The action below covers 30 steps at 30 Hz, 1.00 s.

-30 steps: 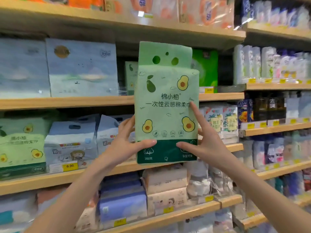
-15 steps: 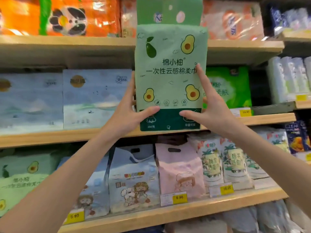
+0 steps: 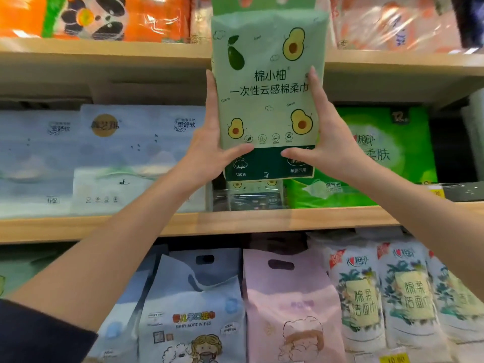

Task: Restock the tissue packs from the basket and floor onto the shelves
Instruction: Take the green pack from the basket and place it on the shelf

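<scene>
A light green tissue pack [image 3: 267,100] with avocado prints and a dark green bottom band is held upright in front of the middle shelf [image 3: 235,221]. My left hand [image 3: 209,150] grips its left edge, thumb across the lower front. My right hand [image 3: 324,142] grips its right edge the same way. The pack's top handle reaches past the upper shelf board [image 3: 131,53]. Below the held pack, a matching avocado pack [image 3: 251,192] lies low in the shelf gap behind a clear divider.
Pale blue tissue packs [image 3: 136,158] stand left of the gap, a bright green pack [image 3: 379,158] right of it. Orange panda packs [image 3: 104,17] fill the top shelf. Blue [image 3: 193,310] and pink [image 3: 288,305] wipe bags and white cotton-towel packs [image 3: 366,297] line the lower shelf.
Both hands have carried the avocado pack upward from the lower shelf level to the middle shelf gap. The view has tilted up and moved closer to the shelves.
</scene>
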{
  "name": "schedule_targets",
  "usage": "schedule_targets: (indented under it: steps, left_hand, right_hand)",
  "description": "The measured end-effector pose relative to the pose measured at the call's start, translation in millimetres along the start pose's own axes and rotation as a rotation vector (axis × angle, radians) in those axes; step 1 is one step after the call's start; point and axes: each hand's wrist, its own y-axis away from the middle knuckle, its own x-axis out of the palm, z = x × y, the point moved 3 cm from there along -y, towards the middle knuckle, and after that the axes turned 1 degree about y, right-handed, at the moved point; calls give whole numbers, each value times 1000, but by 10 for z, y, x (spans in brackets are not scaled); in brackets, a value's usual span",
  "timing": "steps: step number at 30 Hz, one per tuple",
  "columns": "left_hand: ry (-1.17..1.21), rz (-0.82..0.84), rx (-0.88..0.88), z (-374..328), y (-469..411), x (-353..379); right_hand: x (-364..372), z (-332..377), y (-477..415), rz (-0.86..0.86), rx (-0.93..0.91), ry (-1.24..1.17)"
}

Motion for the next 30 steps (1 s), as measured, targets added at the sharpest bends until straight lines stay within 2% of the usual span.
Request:
schedule_targets:
  steps: [5, 14, 21, 30]
  left_hand:
    - [-136, -25, 9, 226, -94, 169]
    - [-241, -1, -9, 439, -20, 242]
    - [-254, 117, -143, 607, 42, 322]
    - [-337, 347, -378, 684, -129, 392]
  right_hand:
    - [257, -330, -114, 18, -13, -19]
    - [554, -538, -30, 3, -26, -69]
    - [663, -634, 1, 163, 66, -59]
    - [757, -792, -153, 436, 232, 0]
